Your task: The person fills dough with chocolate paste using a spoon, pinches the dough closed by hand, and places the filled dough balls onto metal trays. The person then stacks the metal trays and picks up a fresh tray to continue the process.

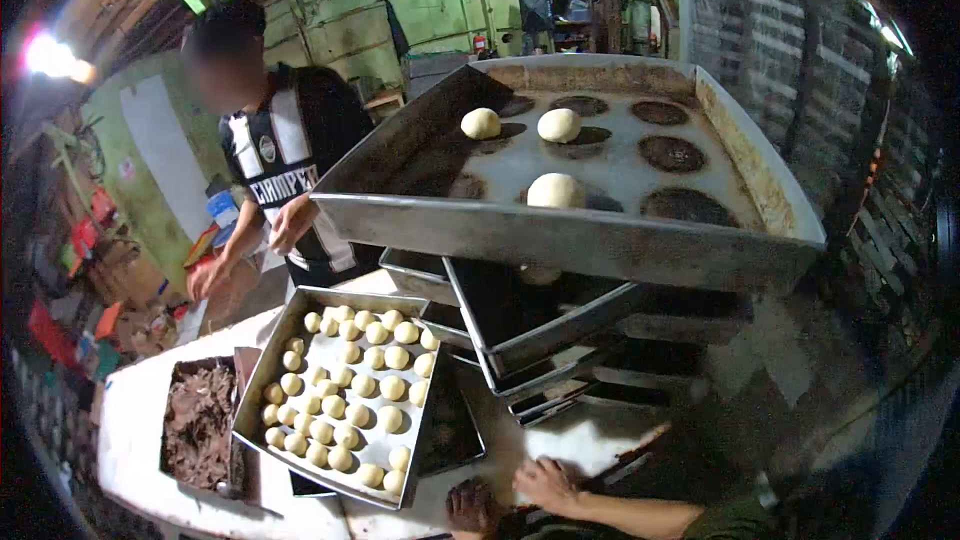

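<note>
My right hand (545, 485) rests low on the pale tabletop, near the bottom of the view, with its fingers curled down together. Beside it, in shadow, my left hand (470, 508) is also curled against the table. Whatever either hand may hold is hidden under the fingers. Ahead and to the left of my hands lies a tilted metal tray (268, 365) with many round dough balls (364, 386) in it. A larger baking tray (570, 240) stands high in front of me, carrying three dough balls (559, 125).
Several metal trays (540, 340) are stacked at angles beneath the high one. A rectangular pan of brown filling (202, 420) sits on the white table (130, 440) at left. Across the table stands another person (290, 160) in a black and white shirt, arms lowered.
</note>
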